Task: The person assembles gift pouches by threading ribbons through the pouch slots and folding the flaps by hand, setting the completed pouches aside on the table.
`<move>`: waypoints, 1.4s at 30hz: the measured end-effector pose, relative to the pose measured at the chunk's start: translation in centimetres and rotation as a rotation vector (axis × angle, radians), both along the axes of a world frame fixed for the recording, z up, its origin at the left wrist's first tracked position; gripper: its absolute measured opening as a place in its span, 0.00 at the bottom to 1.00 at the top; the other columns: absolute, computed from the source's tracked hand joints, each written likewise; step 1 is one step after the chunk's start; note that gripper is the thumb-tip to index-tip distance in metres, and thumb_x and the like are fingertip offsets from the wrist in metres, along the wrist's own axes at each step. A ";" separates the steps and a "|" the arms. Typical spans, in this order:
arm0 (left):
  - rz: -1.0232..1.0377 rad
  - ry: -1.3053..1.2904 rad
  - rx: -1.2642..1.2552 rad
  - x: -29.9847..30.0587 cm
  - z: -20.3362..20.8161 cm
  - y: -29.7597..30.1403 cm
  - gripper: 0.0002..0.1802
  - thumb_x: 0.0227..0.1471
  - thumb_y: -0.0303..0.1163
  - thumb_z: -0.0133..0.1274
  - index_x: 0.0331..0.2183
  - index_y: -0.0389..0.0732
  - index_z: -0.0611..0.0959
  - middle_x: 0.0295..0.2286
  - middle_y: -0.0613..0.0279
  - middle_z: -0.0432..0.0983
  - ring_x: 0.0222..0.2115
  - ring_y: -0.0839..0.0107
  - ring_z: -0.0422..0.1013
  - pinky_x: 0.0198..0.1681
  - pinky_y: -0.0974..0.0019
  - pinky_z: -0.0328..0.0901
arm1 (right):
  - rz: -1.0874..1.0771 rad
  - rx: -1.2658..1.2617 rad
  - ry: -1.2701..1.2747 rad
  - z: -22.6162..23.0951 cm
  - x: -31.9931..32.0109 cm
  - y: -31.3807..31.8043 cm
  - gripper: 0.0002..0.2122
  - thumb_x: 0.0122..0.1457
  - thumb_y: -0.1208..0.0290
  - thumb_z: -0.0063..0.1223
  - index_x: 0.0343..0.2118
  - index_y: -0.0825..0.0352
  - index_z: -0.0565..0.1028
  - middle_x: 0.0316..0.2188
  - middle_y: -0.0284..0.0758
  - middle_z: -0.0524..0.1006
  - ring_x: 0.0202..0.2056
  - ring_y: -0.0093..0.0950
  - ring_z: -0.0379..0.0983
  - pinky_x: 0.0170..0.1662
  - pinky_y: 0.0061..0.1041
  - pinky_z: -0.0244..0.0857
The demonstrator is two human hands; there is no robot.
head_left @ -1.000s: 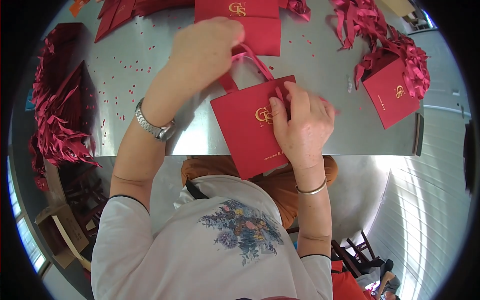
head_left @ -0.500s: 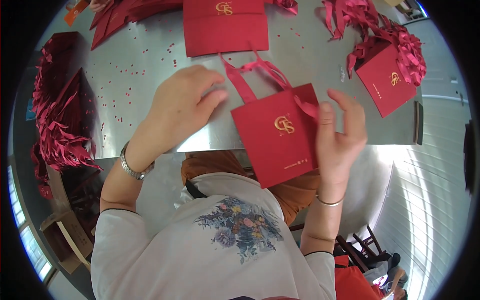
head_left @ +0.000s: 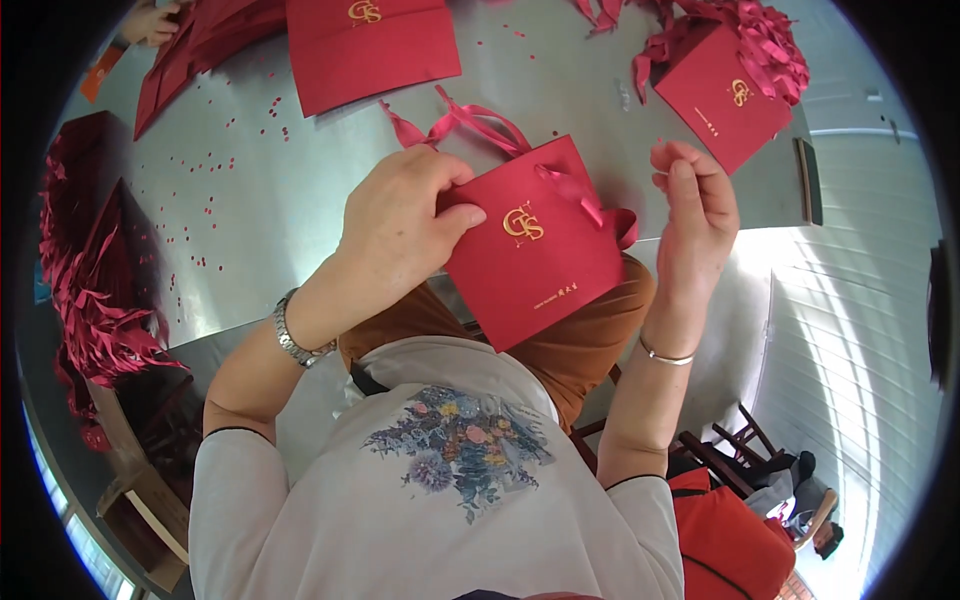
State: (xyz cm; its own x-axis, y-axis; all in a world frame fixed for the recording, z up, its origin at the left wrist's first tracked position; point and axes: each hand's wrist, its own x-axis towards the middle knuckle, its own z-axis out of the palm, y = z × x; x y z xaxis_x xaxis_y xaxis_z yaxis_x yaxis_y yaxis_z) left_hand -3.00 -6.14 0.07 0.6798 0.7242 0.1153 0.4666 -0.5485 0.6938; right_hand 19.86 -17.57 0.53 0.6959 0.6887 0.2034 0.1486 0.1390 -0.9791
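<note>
My left hand (head_left: pixel 405 215) grips a small red paper gift bag (head_left: pixel 545 250) at its upper left corner, thumb on the front face. The bag is tilted and overhangs the table's near edge above my lap. Gold lettering marks its front. One pink ribbon handle (head_left: pixel 480 120) trails onto the table beyond the bag's top; another ribbon (head_left: pixel 580 198) hangs over the front and right side. Off to the bag's right, apart from it, my right hand (head_left: pixel 695 205) is raised with thumb and fingertips pinched together. What the pinch holds, if anything, is too small to tell.
A larger red bag (head_left: pixel 375 55) lies flat ahead on the metal table (head_left: pixel 270 210), among scattered red dots. Finished-looking bags with bunched ribbons (head_left: pixel 765 50) sit at far right. Ribboned bags (head_left: pixel 95 280) are piled at left. Another person's hand (head_left: pixel 150 25) shows at far left.
My left hand has moved to the bag and taken hold of its left corner. My right hand has come away from the bag's right side, its fingers now pinched. The whole view has shifted.
</note>
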 end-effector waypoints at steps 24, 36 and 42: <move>0.082 -0.058 -0.121 2.1 0.3 4.9 0.10 0.43 0.29 0.61 0.29 0.36 0.79 0.30 0.53 0.76 0.31 0.58 0.73 0.35 0.59 0.66 | 0.075 -0.224 -0.118 0.6 -2.9 -2.6 0.07 0.59 0.81 0.52 0.40 0.69 0.77 0.28 0.26 0.74 0.29 0.16 0.68 0.35 0.16 0.64; 0.042 -0.123 -0.080 1.9 -0.2 4.6 0.11 0.42 0.25 0.62 0.30 0.35 0.77 0.27 0.60 0.73 0.27 0.71 0.70 0.32 0.68 0.65 | 0.157 -0.577 -0.865 2.5 -6.0 3.7 0.11 0.49 0.64 0.63 0.28 0.66 0.78 0.22 0.36 0.75 0.26 0.34 0.73 0.29 0.32 0.67; 0.063 -0.144 -0.120 1.3 0.0 4.5 0.10 0.41 0.27 0.61 0.28 0.36 0.78 0.27 0.54 0.76 0.31 0.57 0.73 0.35 0.58 0.66 | 0.373 -0.513 0.098 2.9 -5.6 2.7 0.09 0.56 0.78 0.50 0.40 0.72 0.75 0.27 0.35 0.77 0.28 0.20 0.72 0.30 0.20 0.66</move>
State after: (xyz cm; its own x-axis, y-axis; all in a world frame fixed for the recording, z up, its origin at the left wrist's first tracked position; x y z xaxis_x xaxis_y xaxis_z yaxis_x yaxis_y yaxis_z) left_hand -1.67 -1.66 0.09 0.6154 0.7792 0.1186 0.3884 -0.4308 0.8146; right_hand 14.30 -14.88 3.44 0.3891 0.8813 -0.2683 0.0873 -0.3252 -0.9416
